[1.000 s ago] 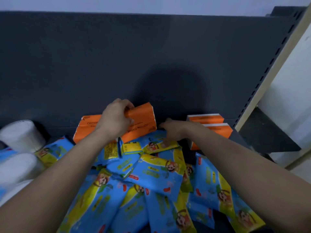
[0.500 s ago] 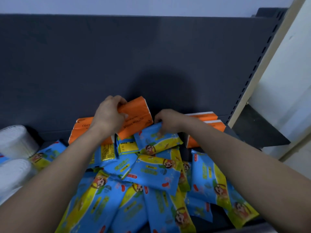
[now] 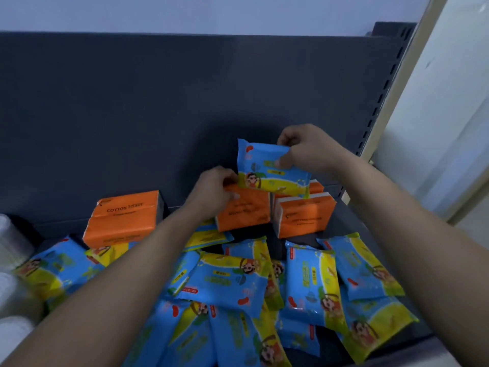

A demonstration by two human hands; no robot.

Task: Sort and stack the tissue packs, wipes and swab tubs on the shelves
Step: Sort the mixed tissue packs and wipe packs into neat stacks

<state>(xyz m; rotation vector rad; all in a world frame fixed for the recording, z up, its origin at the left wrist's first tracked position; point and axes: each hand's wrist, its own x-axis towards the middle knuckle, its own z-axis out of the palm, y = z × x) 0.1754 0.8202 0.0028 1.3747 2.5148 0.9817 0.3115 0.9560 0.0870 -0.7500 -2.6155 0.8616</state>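
right hand (image 3: 308, 152): fingers pinch top edge of blue wipes pack (image 3: 267, 169) | left hand (image 3: 211, 190): fingers closed on orange tissue pack (image 3: 244, 210), touching blue pack's lower corner

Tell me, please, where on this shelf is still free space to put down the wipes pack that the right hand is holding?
The widest bare patch lies at the back of the shelf, between the left orange tissue pack and the orange pack under the left hand. A narrow dark strip shows before the right orange stack. The front is crowded with overlapping wipes packs; swab tubs fill the left edge.
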